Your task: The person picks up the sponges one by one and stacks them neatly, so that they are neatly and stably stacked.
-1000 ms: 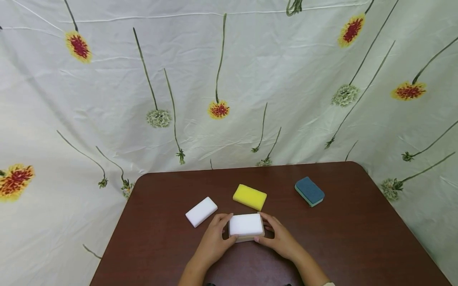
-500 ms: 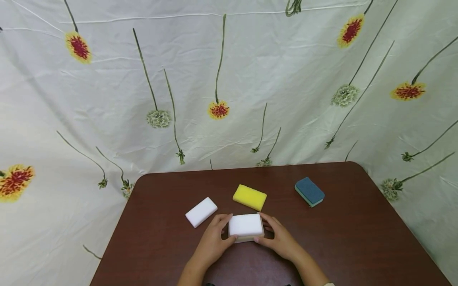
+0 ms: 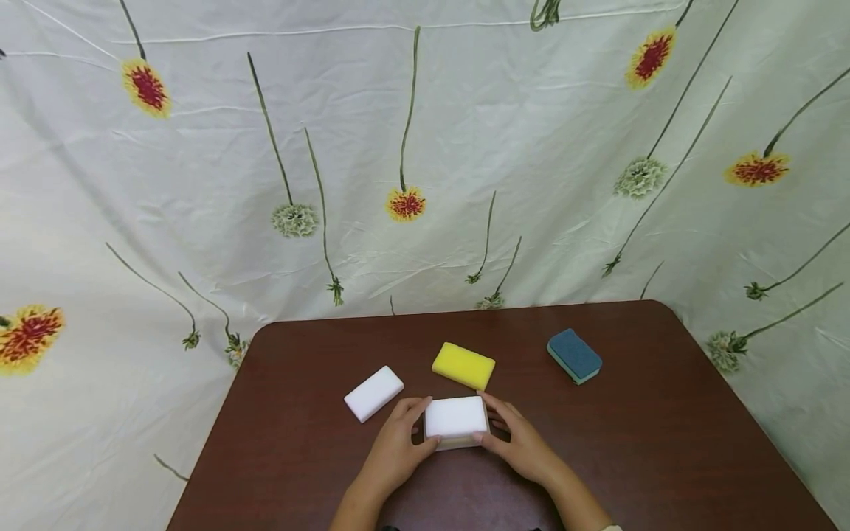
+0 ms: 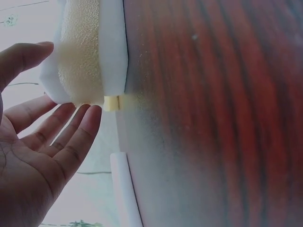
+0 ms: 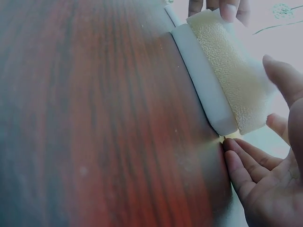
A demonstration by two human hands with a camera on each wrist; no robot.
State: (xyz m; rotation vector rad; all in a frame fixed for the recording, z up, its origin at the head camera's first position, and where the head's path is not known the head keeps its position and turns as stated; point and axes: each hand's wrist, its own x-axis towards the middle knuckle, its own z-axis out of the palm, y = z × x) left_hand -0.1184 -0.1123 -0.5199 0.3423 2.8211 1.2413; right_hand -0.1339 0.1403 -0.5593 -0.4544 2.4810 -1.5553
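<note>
A stack of three sponges stands on the table: a white sponge (image 3: 456, 417) on top, a porous beige sponge (image 4: 81, 47) in the middle and another white sponge (image 5: 203, 75) at the bottom. My left hand (image 3: 398, 439) holds the stack's left end, thumb at the front corner and index finger at the back. At the right end, my right hand (image 3: 521, 442) does the same. In both wrist views the thumbs and index fingers meet the top sponge, whose bright edges blur into the background. The lower fingers curve beside the lower layers; whether they touch is unclear.
Behind the stack lies a yellow sponge (image 3: 463, 366), with a loose white sponge (image 3: 374, 393) to its left. Farther right is a blue-topped sponge (image 3: 575, 356) with a green underside. The dark brown table (image 3: 637, 450) ends at a flowered cloth (image 3: 358, 133).
My right thumb has shifted slightly up and inward at the stack's front right corner. The left hand and the sponges look unmoved.
</note>
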